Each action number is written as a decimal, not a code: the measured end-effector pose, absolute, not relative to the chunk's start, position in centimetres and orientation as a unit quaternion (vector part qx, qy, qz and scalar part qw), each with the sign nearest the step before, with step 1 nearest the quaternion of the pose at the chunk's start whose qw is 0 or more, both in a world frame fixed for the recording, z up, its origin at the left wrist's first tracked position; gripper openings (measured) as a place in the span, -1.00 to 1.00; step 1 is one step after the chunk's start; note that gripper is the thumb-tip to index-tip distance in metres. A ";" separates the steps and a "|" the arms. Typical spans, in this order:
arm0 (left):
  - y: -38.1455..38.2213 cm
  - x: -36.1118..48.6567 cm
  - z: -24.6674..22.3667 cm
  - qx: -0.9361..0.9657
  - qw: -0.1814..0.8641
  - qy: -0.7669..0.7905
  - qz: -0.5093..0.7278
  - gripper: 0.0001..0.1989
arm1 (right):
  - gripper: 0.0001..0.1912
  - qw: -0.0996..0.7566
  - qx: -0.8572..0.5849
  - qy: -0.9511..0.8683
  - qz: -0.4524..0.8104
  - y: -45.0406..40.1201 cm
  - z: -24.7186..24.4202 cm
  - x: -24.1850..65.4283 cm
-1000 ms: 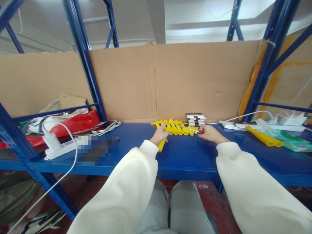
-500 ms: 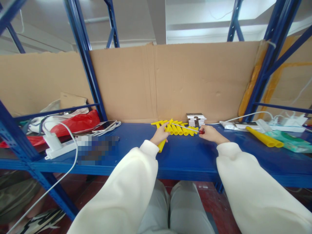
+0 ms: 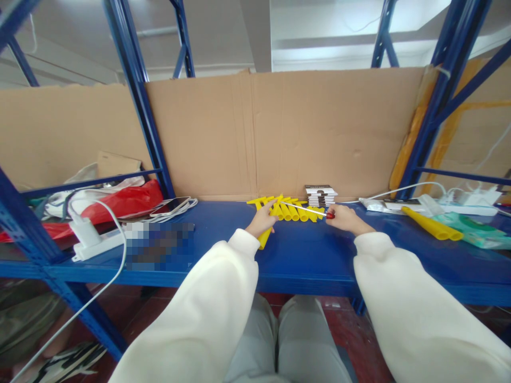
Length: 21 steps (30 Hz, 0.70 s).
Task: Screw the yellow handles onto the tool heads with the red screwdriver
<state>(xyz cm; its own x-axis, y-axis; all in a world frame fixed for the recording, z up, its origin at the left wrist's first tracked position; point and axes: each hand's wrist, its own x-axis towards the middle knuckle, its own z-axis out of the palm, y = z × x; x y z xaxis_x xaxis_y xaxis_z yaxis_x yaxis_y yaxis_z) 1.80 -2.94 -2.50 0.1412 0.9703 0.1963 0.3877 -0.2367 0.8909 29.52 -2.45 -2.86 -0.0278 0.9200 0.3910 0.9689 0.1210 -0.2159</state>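
Note:
My left hand (image 3: 262, 218) is closed around a yellow plastic tube-shaped piece (image 3: 263, 240), whose lower end sticks out below my fingers. In my right hand (image 3: 344, 219) is a screwdriver (image 3: 305, 208); its red handle is mostly covered by my fingers. The long metal shaft points left, and its tip meets the top of the held yellow piece, though the exact contact is too small to make out. Behind and between my hands lies a row of several similar yellow pieces (image 3: 294, 214), open round ends toward me.
A stack of black-and-white boxes or cards (image 3: 320, 196) stands by the cardboard wall (image 3: 303, 133). To the right lie more yellow tubes (image 3: 433, 225) and a green packet (image 3: 477, 230). On the left are a power strip (image 3: 99, 244), a red bag (image 3: 123, 202) and cables on the blue shelf (image 3: 307, 260).
Both hands stay in nearly the same place. The screwdriver's shaft catches the light differently, and its red handle looks slightly turned in my right hand.

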 end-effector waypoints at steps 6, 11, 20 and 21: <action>-3.0 1.8 -2.4 0.678 0.350 0.516 0.390 -0.23 | -0.87 0.227 -0.646 -0.727 -0.055 -2.0 -3.2 29.8; -3.0 1.8 -2.3 0.677 0.355 0.509 0.396 -0.19 | -0.96 0.224 -0.664 -0.710 -0.077 -2.3 -2.9 29.6; -3.0 1.9 -2.4 0.668 0.353 0.519 0.400 -0.16 | -0.91 0.237 -0.639 -0.729 -0.063 -1.8 -3.4 30.2; -2.9 1.9 -2.4 0.668 0.353 0.518 0.401 -0.16 | -0.91 0.237 -0.639 -0.729 -0.064 -1.8 -3.5 30.3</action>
<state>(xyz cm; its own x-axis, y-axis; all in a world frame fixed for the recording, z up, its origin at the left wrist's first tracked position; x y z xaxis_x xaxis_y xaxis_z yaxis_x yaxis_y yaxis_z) 1.89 -2.92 -2.42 0.1418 0.9752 0.1700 0.4099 -0.2142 0.8866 30.29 -1.80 -3.45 -0.0712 0.9012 0.4276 0.9620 0.1754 -0.2094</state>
